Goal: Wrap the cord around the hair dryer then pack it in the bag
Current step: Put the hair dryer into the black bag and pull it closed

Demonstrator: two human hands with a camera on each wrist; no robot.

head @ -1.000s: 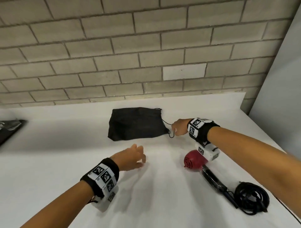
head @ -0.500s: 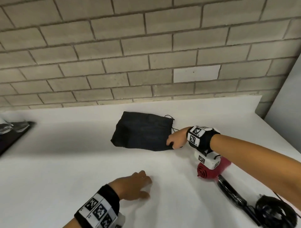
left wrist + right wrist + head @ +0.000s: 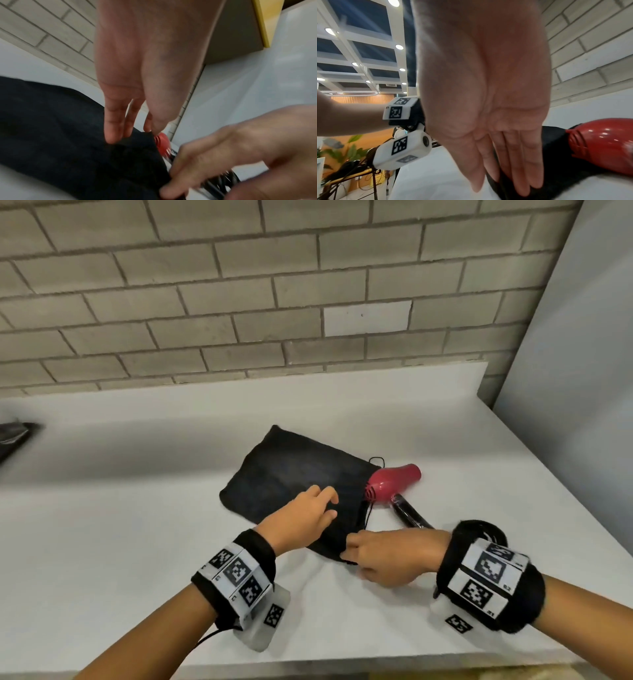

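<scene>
A black drawstring bag (image 3: 291,474) lies flat in the middle of the white counter (image 3: 102,542). My left hand (image 3: 327,505) rests on it with relaxed fingers (image 3: 114,135). My right hand (image 3: 352,554) pinches the bag's near edge (image 3: 553,135) between thumb and fingers (image 3: 522,175). The red hair dryer (image 3: 394,479) lies just right of the bag, touching its open end, with its black handle (image 3: 409,513) pointing toward me. It also shows red in both wrist views (image 3: 162,142) (image 3: 604,146). My right wrist hides most of the dryer's black cord (image 3: 219,185).
A brick wall (image 3: 308,302) runs along the back of the counter. On the right stands a grey panel (image 3: 565,371). A dark object (image 3: 13,436) sits at the far left edge. The counter's front edge (image 3: 342,662) is just below my wrists.
My right hand has dragged the bag toward me and turned it. My left hand has moved forward onto the bag. The dryer now lies against the bag's open end.
</scene>
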